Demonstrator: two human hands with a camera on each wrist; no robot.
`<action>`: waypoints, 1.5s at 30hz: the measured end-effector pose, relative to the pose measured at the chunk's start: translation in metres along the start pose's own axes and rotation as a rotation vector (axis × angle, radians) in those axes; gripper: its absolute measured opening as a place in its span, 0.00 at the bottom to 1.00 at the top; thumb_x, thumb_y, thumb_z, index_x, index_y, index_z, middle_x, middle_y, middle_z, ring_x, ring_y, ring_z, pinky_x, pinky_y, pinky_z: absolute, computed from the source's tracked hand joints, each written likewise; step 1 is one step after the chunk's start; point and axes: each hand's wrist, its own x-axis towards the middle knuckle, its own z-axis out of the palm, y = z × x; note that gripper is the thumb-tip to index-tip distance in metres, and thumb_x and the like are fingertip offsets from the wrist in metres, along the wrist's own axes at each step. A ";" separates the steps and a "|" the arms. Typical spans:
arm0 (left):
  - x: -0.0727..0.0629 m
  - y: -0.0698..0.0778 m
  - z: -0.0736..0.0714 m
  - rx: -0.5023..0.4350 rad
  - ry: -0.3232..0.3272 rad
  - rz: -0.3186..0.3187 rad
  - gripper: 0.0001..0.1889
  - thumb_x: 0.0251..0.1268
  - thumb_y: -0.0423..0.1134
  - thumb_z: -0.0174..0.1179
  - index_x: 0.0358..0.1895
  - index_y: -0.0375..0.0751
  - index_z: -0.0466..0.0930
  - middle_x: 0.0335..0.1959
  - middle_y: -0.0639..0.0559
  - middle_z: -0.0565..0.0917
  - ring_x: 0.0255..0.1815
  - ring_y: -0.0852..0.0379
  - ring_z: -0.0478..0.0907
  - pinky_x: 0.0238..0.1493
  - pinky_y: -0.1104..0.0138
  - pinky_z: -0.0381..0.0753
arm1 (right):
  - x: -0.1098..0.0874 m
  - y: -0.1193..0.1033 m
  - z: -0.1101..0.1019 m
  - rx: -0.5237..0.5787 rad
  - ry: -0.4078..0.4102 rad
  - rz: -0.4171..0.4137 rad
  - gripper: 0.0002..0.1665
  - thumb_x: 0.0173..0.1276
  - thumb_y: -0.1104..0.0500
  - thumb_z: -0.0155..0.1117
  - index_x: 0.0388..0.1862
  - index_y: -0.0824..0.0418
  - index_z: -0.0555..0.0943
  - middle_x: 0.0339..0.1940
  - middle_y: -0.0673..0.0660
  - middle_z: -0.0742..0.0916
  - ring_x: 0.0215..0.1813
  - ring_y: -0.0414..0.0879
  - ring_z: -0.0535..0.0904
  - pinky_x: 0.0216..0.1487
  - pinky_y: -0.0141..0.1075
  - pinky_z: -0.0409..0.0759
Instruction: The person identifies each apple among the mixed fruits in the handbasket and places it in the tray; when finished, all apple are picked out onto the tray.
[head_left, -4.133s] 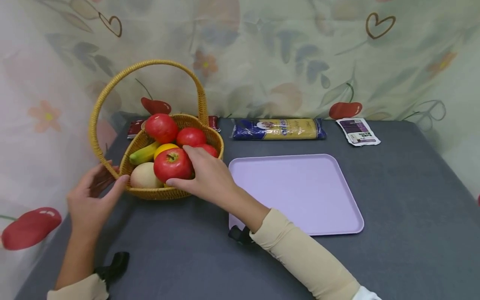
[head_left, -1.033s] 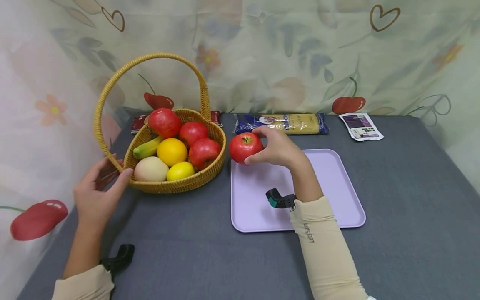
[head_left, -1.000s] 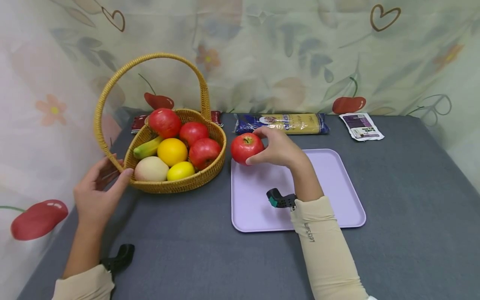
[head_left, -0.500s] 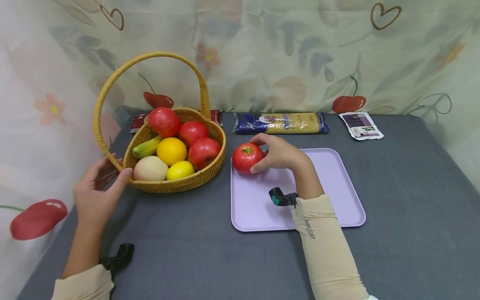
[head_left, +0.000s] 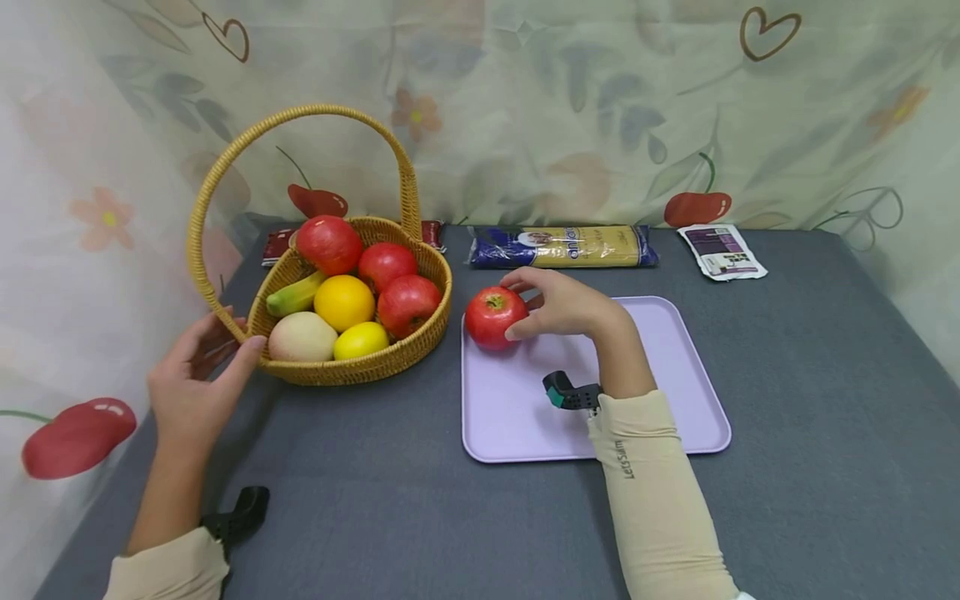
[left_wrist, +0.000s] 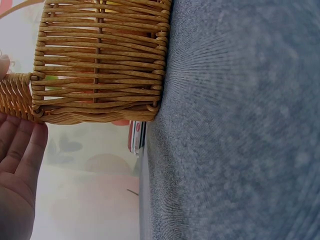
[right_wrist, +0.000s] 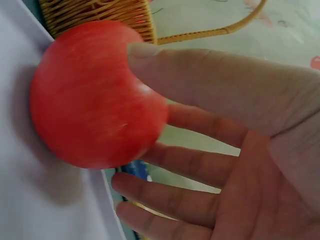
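Note:
A red apple [head_left: 495,318] sits on the left back corner of the lilac tray [head_left: 525,417]. My right hand [head_left: 566,308] is beside it, thumb and fingers spread about its right side. In the right wrist view the thumb overlaps the apple [right_wrist: 95,100], the fingers are fairly straight and the palm stands apart from it. My left hand [head_left: 198,379] holds the wicker basket [head_left: 375,367] where the handle meets the rim, thumb on one side and fingers on the other. The basket contains several red fruits [head_left: 328,244], an orange [head_left: 343,303], a lemon [head_left: 362,341], a pale round fruit [head_left: 303,337] and a banana [head_left: 295,295].
Behind the tray lies a blue and yellow pasta packet [head_left: 562,247], with a white and purple sachet [head_left: 722,252] to its right. Red packets [head_left: 277,247] are partly hidden behind the basket. A patterned curtain [head_left: 525,125] borders the grey table [head_left: 360,500].
The apple went from the basket, in my right hand, over and down onto the tray. Since half a second ago the right hand has drawn slightly right. The left hand keeps its place.

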 end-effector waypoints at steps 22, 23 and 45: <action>0.000 -0.001 0.001 -0.013 -0.005 -0.006 0.23 0.57 0.26 0.71 0.59 0.33 0.82 0.49 0.40 0.86 0.49 0.65 0.83 0.50 0.76 0.79 | 0.029 -0.067 0.044 -0.274 0.237 -0.315 0.24 0.69 0.55 0.68 0.61 0.61 0.81 0.60 0.55 0.82 0.64 0.49 0.74 0.68 0.41 0.70; 0.000 -0.001 0.001 -0.011 0.000 -0.009 0.23 0.57 0.26 0.71 0.59 0.34 0.82 0.49 0.41 0.86 0.49 0.65 0.83 0.50 0.77 0.79 | 0.032 -0.070 0.046 -0.309 0.220 -0.341 0.24 0.68 0.55 0.69 0.61 0.60 0.81 0.60 0.55 0.83 0.64 0.49 0.74 0.68 0.40 0.70; 0.000 -0.002 0.000 0.005 -0.005 -0.028 0.24 0.57 0.27 0.71 0.60 0.36 0.82 0.50 0.43 0.86 0.49 0.66 0.82 0.50 0.77 0.79 | 0.082 -0.106 0.051 -0.610 -0.150 -0.307 0.37 0.59 0.67 0.71 0.69 0.52 0.77 0.62 0.53 0.81 0.61 0.50 0.72 0.64 0.44 0.74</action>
